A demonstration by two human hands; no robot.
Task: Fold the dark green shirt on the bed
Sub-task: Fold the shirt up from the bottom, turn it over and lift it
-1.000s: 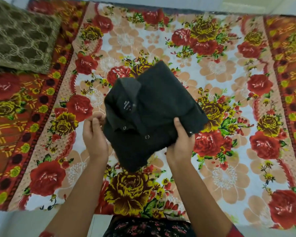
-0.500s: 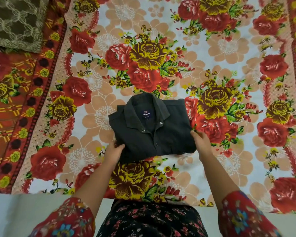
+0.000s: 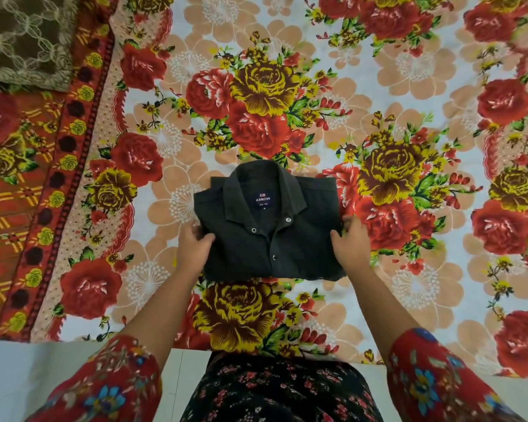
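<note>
The dark green shirt (image 3: 269,229) lies folded into a compact rectangle on the floral bedsheet (image 3: 378,71), collar up, buttons and a blue neck label showing. My left hand (image 3: 194,246) holds its left edge, with the thumb on top and the fingers curled at the side. At the right edge my right hand (image 3: 349,243) grips the same way. Both forearms reach in from the near side of the bed.
A brown patterned pillow (image 3: 25,38) lies at the far left corner of the bed. The sheet's red border (image 3: 52,190) runs down the left side. The bed's near edge (image 3: 256,350) meets my floral clothing.
The shirt went from being held up in the air to lying flat on the sheet. My hands slid from its lower corners to its left and right edges.
</note>
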